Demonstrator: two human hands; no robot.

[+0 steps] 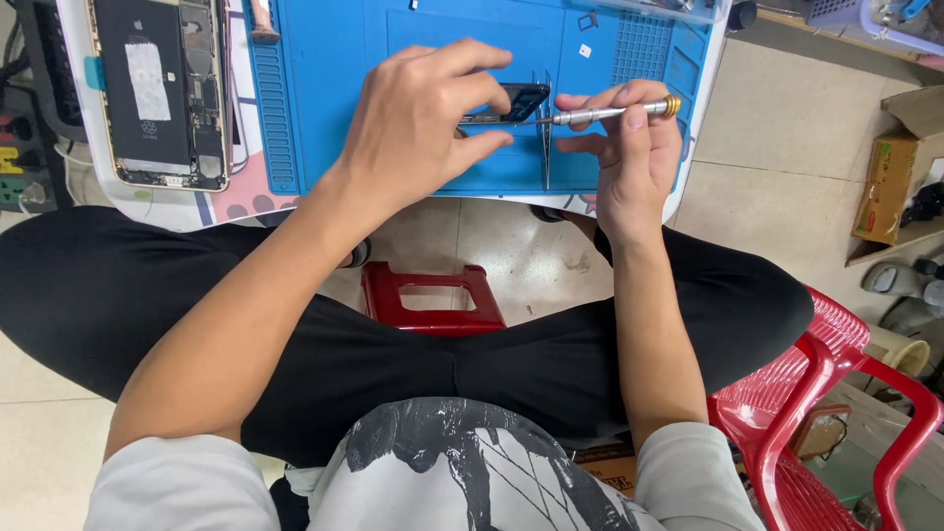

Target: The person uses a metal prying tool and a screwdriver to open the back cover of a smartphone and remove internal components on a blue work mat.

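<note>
1. Far left of the blue work mat [324,59], an opened phone [162,88] lies face down on the tabletop [147,202], its dark insides showing; a pale rectangular sticker sits on the black battery, and a small blue tab juts from the phone's left edge

2. Over the middle of the blue work mat, the left hand [428,118] is clenched around a small dark phone part [511,101], pinching it between thumb and fingers and holding it just above the mat

3. Just right of it, the right hand [629,147] grasps a slim silver screwdriver [610,112] with a gold cap, held like a pen, its tip touching the right end of the dark part. Thin metal tweezers [547,138] lie upright on the mat between the two hands

4. To my eye, this goes best with the part gripped still and the screwdriver kept in line with the screw, pressed lightly and turned slowly so the tip does not slip; whether it is truly seated I cannot tell

5. Well right of the mat, on the floor, stands a brown cardboard box [885,187] with a green and yellow panel on its face

6. Below the mat's right corner stands a red plastic stool [846,393]
</note>
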